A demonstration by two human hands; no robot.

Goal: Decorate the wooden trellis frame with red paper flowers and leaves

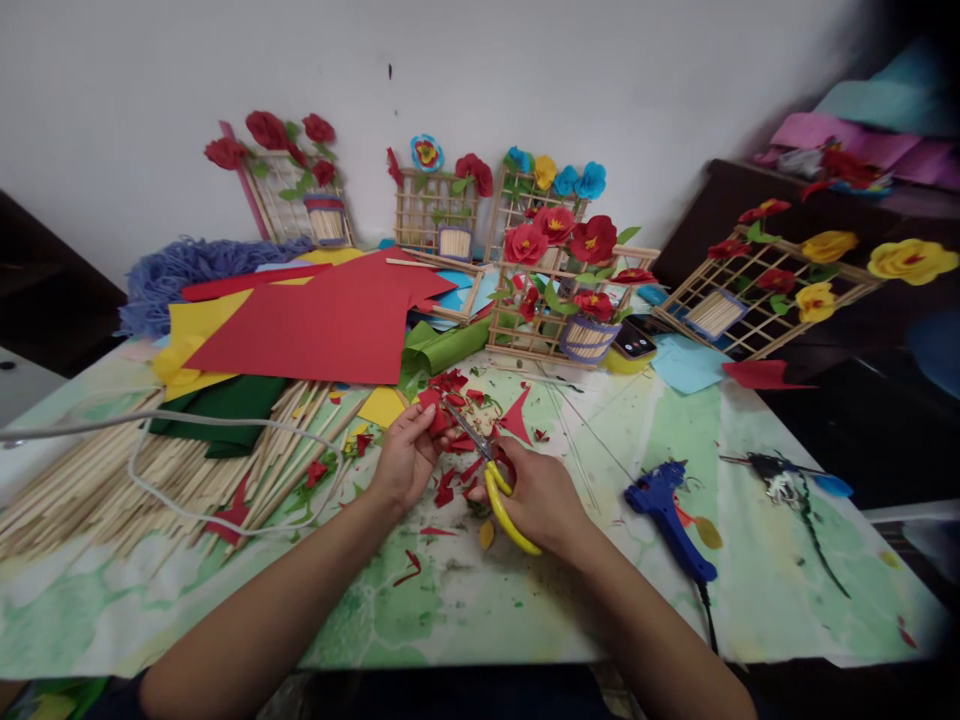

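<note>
Between the fingers and thumb of my left hand [409, 455] is a small piece of red paper [433, 410]. My right hand [541, 492] grips yellow-handled scissors [496, 490], their blades reaching left to the red paper. Whether the blades are fully closed is hard to make out. Red paper scraps [516, 412] and other trimmings lie on the table under and around both hands. A large sheet of red paper [322, 325] rests just beyond my left hand.
Stick lattices with paper flowers [592, 240] stand along the back. Thin wooden sticks [90, 480] and a looping white cable [225, 522] spread at left. At right lie a blue glue gun [671, 525] and a phone [636, 340]. Blue yarn [195, 280] is heaped at back left.
</note>
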